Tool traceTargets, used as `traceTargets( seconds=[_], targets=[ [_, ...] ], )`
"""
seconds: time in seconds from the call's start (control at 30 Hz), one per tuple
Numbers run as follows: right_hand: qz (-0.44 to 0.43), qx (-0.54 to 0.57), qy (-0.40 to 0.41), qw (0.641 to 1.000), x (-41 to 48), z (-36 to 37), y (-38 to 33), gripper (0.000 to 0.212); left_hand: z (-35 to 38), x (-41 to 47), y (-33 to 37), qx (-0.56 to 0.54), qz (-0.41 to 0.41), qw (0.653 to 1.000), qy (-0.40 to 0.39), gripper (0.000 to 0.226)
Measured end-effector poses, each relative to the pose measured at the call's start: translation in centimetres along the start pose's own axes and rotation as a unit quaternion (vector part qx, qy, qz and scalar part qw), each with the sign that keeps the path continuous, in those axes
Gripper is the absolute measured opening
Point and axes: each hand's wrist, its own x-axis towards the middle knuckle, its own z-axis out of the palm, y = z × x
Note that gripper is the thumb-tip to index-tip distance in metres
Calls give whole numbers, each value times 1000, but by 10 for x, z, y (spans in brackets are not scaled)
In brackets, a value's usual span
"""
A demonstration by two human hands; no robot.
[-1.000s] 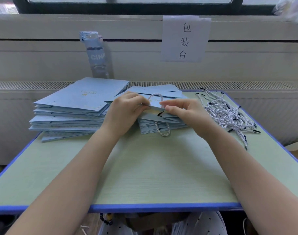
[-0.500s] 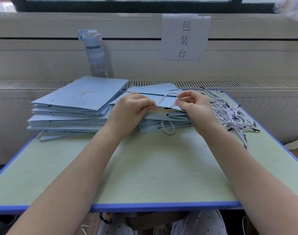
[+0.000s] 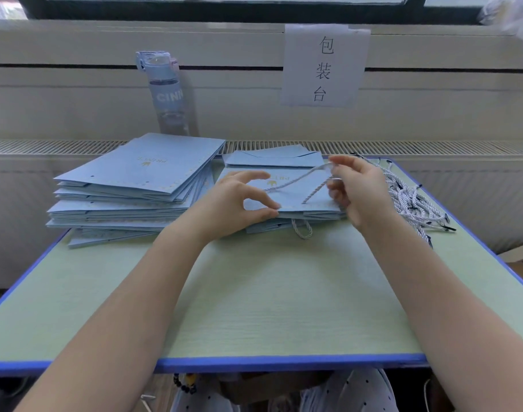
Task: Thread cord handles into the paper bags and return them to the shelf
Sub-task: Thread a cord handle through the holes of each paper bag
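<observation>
Right now: left hand (image 3: 233, 203) pinches the near edge of the top paper bag (image 3: 287, 201) between thumb and forefinger. Right hand (image 3: 358, 188) pinches a cord (image 3: 296, 179) raised over it. The bag tops the right stack at the back of the table (image 3: 254, 292). Its gold print is upside down, partly "PRE". Bottle (image 3: 168, 93): "CINN". Wall sign (image 3: 324, 66): 包装台. Loose cords (image 3: 412, 203) lie just to the right.
</observation>
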Motion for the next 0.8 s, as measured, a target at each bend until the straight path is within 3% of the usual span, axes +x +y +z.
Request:
traceTargets(
  seconds=[0.07, 0.13, 0.23, 0.33, 0.37, 0.43, 0.5, 0.6, 0.67, 0.73, 0.8],
  targets=[
    [110, 176, 32, 978, 6, -7, -3, 24, -1, 0, 2, -4, -16, 1000, -19, 14],
    [169, 284, 42, 943, 9, -12, -1, 25, 0, 1, 3, -3, -22, 999, -36, 19],
    [166, 293, 32, 941, 12, -12, 3, 26, 1, 0, 3, 5, -8, 999, -30, 23],
    [28, 54, 60, 996, 15, -13, 6, 27, -4, -3, 0, 31, -25, 999, -16, 37],
    [-47, -54, 86, 994, 14, -14, 6, 27, -6, -3, -2, 36, -32, 999, -14, 43],
    [-204, -186, 78, 958, 6, -13, 1, 23, -9, -5, -4, 42, -48, 998, -15, 44],
    [-323, -250, -32, 912, -6, -7, -1, 17, -10, -5, -4, 45, -55, 997, -7, 37],
    [-339, -402, -217, 822, -10, 2, 13, 30, -11, -3, -8, 55, -45, 997, 15, 26],
    [-317, -488, -257, 772, -5, 2, 24, 38, -11, -4, -11, 60, -51, 996, 28, 14],
    [-321, -477, -230, 785, 0, -3, 24, 36, -11, -3, -8, 39, -49, 996, 66, 12],
    [-360, -448, -181, 798, 1, -8, 18, 33, -12, -2, -1, 43, 7, 989, 143, 19]
  ],
)
